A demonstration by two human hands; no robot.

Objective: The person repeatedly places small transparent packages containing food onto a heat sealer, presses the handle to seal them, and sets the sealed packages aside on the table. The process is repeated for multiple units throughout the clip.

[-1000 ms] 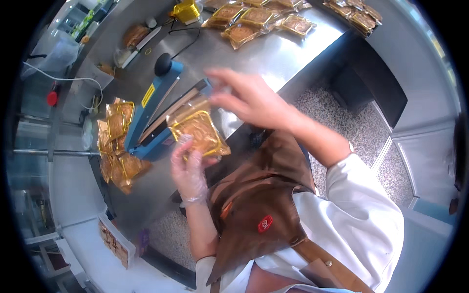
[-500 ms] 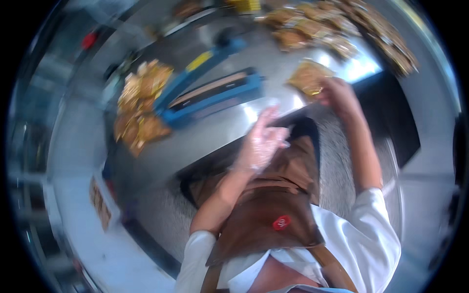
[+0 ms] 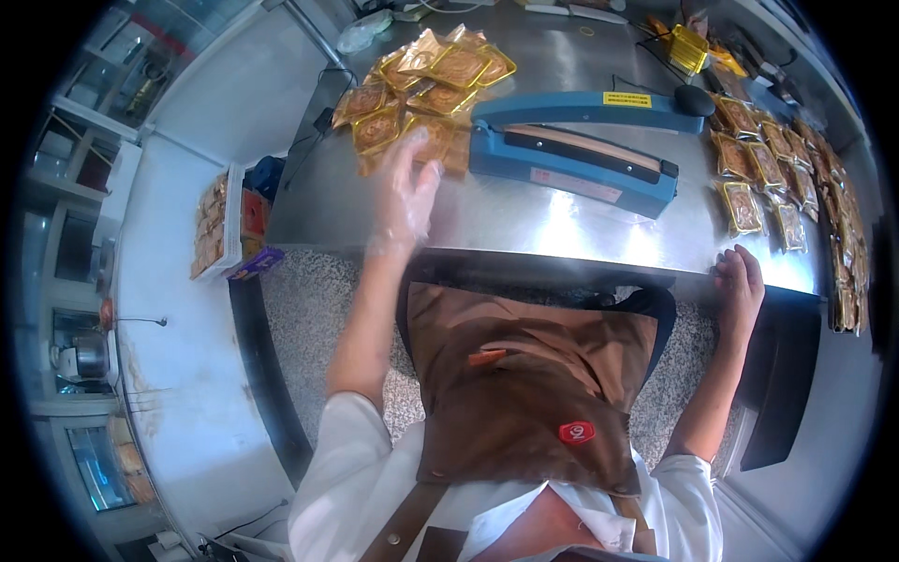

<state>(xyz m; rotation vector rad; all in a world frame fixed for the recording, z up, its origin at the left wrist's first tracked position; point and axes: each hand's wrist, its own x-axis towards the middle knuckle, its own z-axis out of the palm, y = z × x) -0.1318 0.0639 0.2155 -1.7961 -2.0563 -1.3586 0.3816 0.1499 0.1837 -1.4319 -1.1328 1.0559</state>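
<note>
My left hand (image 3: 405, 199), in a clear plastic glove, reaches to the near edge of a pile of bagged round pastries (image 3: 459, 67) in gold trays. Its fingers are stretched and the thumb stands apart, over the nearest bagged pastry (image 3: 433, 131), partly covering it. Whether they touch, I cannot tell. Curled at the table's front edge, my bare right hand (image 3: 740, 281) shows nothing held. Just beyond it lie two bagged pastries, one upright-lying packet (image 3: 742, 208) and another beside it (image 3: 789, 228). Between my hands stands a blue impulse sealer (image 3: 571, 169), its arm raised.
The steel table (image 3: 393, 229) carries more bagged pastries (image 3: 749, 159) in rows at the right, and a long stack (image 3: 843, 253) along its right edge. A yellow basket (image 3: 688, 49) stands at the back right. A white crate (image 3: 217, 225) of packets sits at the left.
My right hand has let go of a bagged pastry and drawn back to the table edge. My left hand has moved left to the pile. The view has swung, shifting everything rightward.
</note>
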